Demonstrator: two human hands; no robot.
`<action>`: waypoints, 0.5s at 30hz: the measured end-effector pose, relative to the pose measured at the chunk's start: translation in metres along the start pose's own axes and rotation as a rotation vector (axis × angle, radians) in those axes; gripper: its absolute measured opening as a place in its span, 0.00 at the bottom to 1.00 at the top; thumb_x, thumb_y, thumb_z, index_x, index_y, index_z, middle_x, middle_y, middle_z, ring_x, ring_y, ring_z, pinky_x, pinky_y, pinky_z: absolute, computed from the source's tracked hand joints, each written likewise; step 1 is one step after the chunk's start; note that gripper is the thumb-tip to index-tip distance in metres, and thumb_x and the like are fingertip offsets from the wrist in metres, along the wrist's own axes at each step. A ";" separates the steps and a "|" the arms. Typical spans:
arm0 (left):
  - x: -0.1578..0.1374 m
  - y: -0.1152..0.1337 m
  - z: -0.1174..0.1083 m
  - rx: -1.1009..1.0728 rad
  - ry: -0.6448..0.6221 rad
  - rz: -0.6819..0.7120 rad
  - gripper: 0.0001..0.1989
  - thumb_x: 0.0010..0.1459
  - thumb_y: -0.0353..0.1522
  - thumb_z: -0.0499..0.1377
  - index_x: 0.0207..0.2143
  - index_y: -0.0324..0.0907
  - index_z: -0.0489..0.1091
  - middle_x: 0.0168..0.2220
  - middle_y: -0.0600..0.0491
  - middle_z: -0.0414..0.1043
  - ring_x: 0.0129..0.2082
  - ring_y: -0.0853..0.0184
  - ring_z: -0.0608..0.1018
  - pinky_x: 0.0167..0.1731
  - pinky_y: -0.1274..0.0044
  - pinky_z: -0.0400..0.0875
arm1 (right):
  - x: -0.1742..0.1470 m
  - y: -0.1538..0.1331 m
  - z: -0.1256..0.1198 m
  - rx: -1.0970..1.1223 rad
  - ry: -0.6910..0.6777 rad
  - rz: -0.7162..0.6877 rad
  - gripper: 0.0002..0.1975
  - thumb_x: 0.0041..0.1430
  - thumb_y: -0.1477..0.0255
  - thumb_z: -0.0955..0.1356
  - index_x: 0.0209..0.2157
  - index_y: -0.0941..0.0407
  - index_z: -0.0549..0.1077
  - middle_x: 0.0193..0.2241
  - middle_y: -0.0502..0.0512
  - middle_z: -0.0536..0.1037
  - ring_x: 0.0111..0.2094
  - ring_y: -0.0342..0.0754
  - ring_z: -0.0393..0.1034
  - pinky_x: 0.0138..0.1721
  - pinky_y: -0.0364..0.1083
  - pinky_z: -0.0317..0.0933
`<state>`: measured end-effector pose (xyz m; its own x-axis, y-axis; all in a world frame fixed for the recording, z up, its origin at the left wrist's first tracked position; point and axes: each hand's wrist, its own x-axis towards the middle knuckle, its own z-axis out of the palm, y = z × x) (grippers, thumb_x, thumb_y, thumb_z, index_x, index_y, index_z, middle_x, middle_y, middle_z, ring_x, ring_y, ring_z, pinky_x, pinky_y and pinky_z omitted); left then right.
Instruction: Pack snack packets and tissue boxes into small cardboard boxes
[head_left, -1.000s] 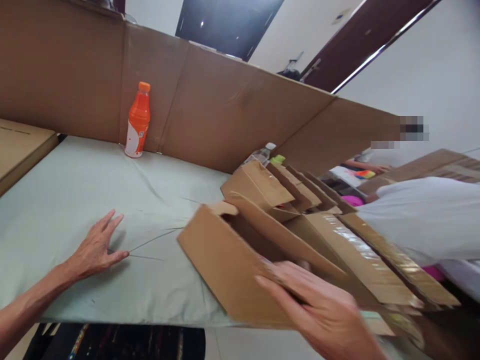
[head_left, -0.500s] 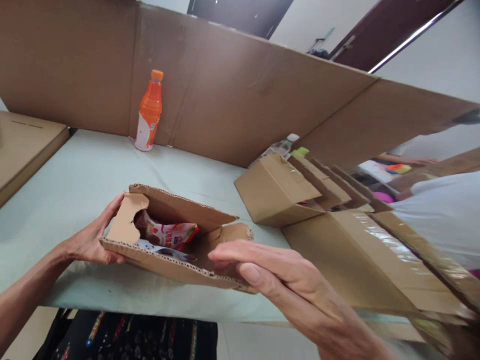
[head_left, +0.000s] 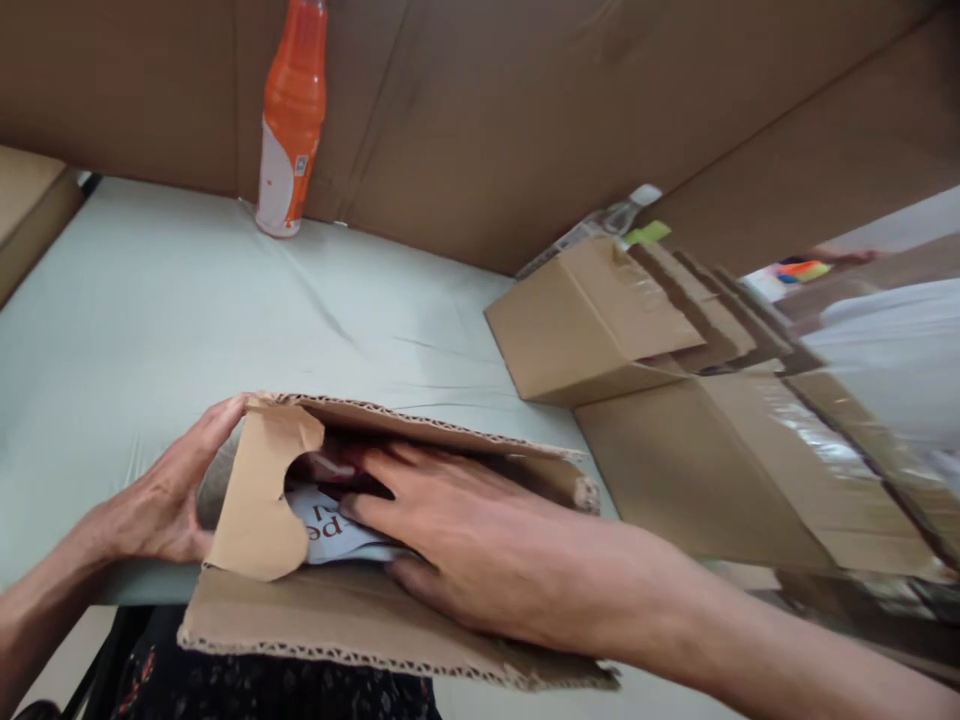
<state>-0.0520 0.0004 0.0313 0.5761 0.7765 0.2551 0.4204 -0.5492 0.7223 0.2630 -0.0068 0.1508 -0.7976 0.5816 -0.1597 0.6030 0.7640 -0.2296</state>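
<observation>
My left hand (head_left: 161, 495) grips the left end of an open cardboard box (head_left: 247, 500), its thumb and fingers spread around the notched end panel. Down in the box reaches my right hand (head_left: 450, 530), fingers apart over the packets, some fingertips partly hidden. Under and beside those fingers lies a white packet (head_left: 330, 535) with dark lettering. A reddish packet (head_left: 330, 468) shows only in part behind it, shaded by the box wall. I see neither packet lifted.
An orange drink bottle (head_left: 289, 130) stands against the cardboard partition (head_left: 465, 120). To the right are open cardboard boxes (head_left: 585, 320), with a clear bottle (head_left: 615, 218) leaning behind them. Another box (head_left: 30, 205) sits at the left edge. A person's white clothing (head_left: 900, 370) shows beyond.
My right hand has gone from above the box's right end down inside it, over the packets. The box has tipped toward me in my left hand, and the view has come lower.
</observation>
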 end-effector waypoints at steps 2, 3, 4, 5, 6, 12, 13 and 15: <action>0.001 -0.003 0.001 -0.003 -0.004 0.024 0.59 0.58 0.54 0.68 0.76 0.64 0.27 0.78 0.51 0.44 0.73 0.37 0.61 0.68 0.46 0.63 | 0.010 0.002 0.012 -0.037 0.006 0.055 0.19 0.58 0.79 0.70 0.50 0.53 0.80 0.50 0.61 0.81 0.48 0.59 0.78 0.50 0.57 0.75; 0.000 -0.005 0.001 -0.002 0.001 0.035 0.59 0.59 0.54 0.67 0.76 0.65 0.27 0.78 0.51 0.44 0.73 0.38 0.61 0.68 0.46 0.64 | 0.014 0.004 0.016 -0.057 0.009 0.079 0.21 0.57 0.81 0.68 0.50 0.53 0.80 0.48 0.61 0.82 0.45 0.58 0.79 0.48 0.56 0.75; 0.000 -0.006 0.002 -0.001 0.004 0.041 0.58 0.60 0.54 0.67 0.76 0.65 0.26 0.78 0.51 0.44 0.73 0.38 0.61 0.68 0.46 0.64 | 0.019 0.006 0.020 -0.077 0.011 0.094 0.22 0.56 0.83 0.67 0.50 0.54 0.80 0.45 0.60 0.83 0.42 0.56 0.79 0.46 0.54 0.75; 0.000 -0.007 0.002 0.000 0.011 0.042 0.58 0.60 0.55 0.66 0.76 0.66 0.26 0.78 0.52 0.44 0.73 0.39 0.61 0.69 0.47 0.64 | 0.024 0.007 0.021 -0.095 0.009 0.096 0.22 0.54 0.84 0.67 0.48 0.55 0.81 0.41 0.59 0.84 0.40 0.55 0.79 0.43 0.52 0.74; -0.001 -0.007 0.002 0.004 0.014 0.031 0.57 0.60 0.55 0.65 0.76 0.66 0.26 0.78 0.52 0.43 0.73 0.39 0.61 0.69 0.48 0.64 | 0.028 0.009 0.021 -0.110 0.001 0.088 0.21 0.52 0.85 0.67 0.44 0.56 0.81 0.37 0.58 0.84 0.37 0.54 0.79 0.41 0.50 0.74; 0.004 -0.005 0.003 -0.010 0.027 0.010 0.63 0.57 0.53 0.70 0.76 0.63 0.24 0.78 0.49 0.43 0.73 0.38 0.60 0.70 0.48 0.63 | 0.014 0.014 -0.010 -0.039 0.132 0.031 0.14 0.56 0.85 0.65 0.28 0.55 0.78 0.26 0.53 0.82 0.25 0.47 0.76 0.30 0.45 0.70; 0.006 -0.004 0.003 -0.022 0.032 0.012 0.63 0.57 0.53 0.70 0.76 0.63 0.24 0.78 0.48 0.43 0.73 0.38 0.60 0.69 0.48 0.64 | 0.002 0.018 -0.016 0.011 0.222 0.029 0.15 0.62 0.83 0.64 0.29 0.54 0.79 0.26 0.52 0.82 0.25 0.46 0.76 0.29 0.44 0.71; 0.008 -0.005 0.004 -0.037 0.038 0.024 0.60 0.59 0.52 0.68 0.76 0.61 0.26 0.78 0.45 0.43 0.73 0.37 0.59 0.69 0.46 0.63 | -0.026 0.031 -0.027 0.096 0.441 0.051 0.15 0.71 0.74 0.64 0.33 0.50 0.81 0.26 0.51 0.83 0.24 0.46 0.76 0.27 0.44 0.71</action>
<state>-0.0466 0.0077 0.0272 0.5589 0.7745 0.2964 0.3797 -0.5568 0.7388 0.3026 0.0090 0.1741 -0.6732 0.6972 0.2463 0.6211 0.7139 -0.3234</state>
